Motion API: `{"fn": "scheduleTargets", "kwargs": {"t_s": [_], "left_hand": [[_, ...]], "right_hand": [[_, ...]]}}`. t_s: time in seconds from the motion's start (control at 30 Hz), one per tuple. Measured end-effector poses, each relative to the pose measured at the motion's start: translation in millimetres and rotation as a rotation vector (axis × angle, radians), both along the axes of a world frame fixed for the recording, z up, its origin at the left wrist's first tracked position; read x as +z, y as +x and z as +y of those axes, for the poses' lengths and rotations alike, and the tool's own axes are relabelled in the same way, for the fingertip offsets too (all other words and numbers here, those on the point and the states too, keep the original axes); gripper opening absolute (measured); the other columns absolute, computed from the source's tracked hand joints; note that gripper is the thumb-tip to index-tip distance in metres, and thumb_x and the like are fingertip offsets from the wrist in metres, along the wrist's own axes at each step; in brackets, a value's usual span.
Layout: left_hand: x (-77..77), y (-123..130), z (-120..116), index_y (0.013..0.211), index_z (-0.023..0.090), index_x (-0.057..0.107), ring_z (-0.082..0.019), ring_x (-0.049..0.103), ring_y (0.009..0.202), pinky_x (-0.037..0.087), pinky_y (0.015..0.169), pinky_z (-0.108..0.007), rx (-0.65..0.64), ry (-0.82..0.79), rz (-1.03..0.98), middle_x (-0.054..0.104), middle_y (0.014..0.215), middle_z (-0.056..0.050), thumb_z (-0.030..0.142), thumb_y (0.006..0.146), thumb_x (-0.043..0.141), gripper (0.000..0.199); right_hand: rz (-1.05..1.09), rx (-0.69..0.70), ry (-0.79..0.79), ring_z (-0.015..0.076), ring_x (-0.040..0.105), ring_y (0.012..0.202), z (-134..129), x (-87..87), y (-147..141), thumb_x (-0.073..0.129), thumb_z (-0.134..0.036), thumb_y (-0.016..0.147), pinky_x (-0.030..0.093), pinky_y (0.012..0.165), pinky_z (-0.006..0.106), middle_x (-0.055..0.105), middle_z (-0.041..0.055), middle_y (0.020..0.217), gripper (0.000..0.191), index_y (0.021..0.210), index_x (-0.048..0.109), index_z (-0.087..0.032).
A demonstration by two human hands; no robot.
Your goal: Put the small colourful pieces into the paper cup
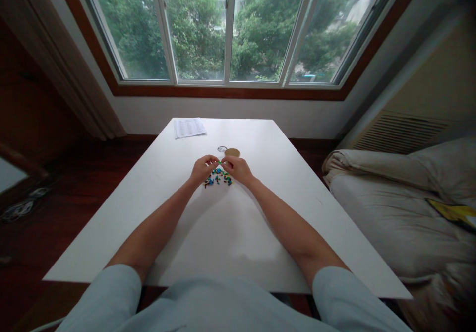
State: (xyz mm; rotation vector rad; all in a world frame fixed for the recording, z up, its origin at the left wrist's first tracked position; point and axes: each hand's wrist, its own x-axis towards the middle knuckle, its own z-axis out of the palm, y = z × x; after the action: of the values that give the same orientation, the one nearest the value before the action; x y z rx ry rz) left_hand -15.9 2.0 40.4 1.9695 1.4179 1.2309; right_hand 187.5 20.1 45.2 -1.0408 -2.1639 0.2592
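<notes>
My left hand (203, 167) and my right hand (238, 168) meet above the middle of the white table (223, 232). Both are closed, fingertips pinching a tiny green piece (220, 163) between them. Beneath and just in front of the hands lies a loose scatter of small coloured pieces (217, 178), blue, green, yellow and dark. Right behind my right hand is a round tan disc (232, 152), partly covered by it. A small clear round item (222, 149) lies beside the disc.
Printed papers (189, 127) lie at the table's far left corner. Beyond the table are a wall and a window (226, 34). A covered sofa (397, 213) stands at the right, and a curtain (70, 59) hangs at the left.
</notes>
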Motion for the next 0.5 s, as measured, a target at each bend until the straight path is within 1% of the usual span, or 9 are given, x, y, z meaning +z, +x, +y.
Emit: {"fn": "scheduleTargets", "kwargs": {"t_s": [0.2, 0.3, 0.4, 0.5], "left_hand": [[3.0, -1, 1, 0.099, 0.016, 0.075, -0.016, 0.062, 0.080, 0.050, 0.074, -0.027, -0.029, -0.047, -0.055, 0.073, 0.088, -0.005, 0.037, 0.086, 0.062, 0.028], [4.1, -7, 3, 0.102, 0.016, 0.075, -0.016, 0.063, 0.081, 0.050, 0.075, -0.026, -0.033, -0.048, -0.034, 0.073, 0.089, -0.005, 0.036, 0.087, 0.059, 0.029], [2.9, -16, 6, 0.101, 0.018, 0.075, -0.016, 0.063, 0.082, 0.050, 0.077, -0.027, 0.012, -0.042, 0.085, 0.073, 0.090, -0.004, 0.033, 0.087, 0.059, 0.026], [-0.7, -26, 9, 0.098, 0.019, 0.076, -0.018, 0.063, 0.083, 0.050, 0.080, -0.030, 0.061, -0.030, 0.284, 0.074, 0.095, -0.005, 0.030, 0.087, 0.059, 0.023]], "right_hand": [[0.036, -0.010, -0.024, 0.0141, 0.051, 0.062, -2, 2.9, -1, 0.056, -0.041, 0.093, 0.038, 0.064, 0.025, 0.059, -0.0007, 0.068, 0.025, 0.099, 0.072, -0.022], [0.092, -0.054, 0.001, 0.0144, 0.052, 0.063, -1, 4.5, 1, 0.056, -0.039, 0.093, 0.039, 0.064, 0.025, 0.059, -0.0005, 0.068, 0.024, 0.098, 0.071, -0.021], [0.174, -0.155, 0.028, 0.0145, 0.053, 0.064, 1, 6.7, 6, 0.055, -0.039, 0.093, 0.039, 0.065, 0.025, 0.060, -0.0008, 0.070, 0.025, 0.102, 0.071, -0.021], [0.208, -0.308, 0.014, 0.0145, 0.053, 0.064, 7, 7.6, 13, 0.054, -0.041, 0.093, 0.038, 0.064, 0.025, 0.060, -0.0011, 0.069, 0.027, 0.101, 0.071, -0.022]]}}
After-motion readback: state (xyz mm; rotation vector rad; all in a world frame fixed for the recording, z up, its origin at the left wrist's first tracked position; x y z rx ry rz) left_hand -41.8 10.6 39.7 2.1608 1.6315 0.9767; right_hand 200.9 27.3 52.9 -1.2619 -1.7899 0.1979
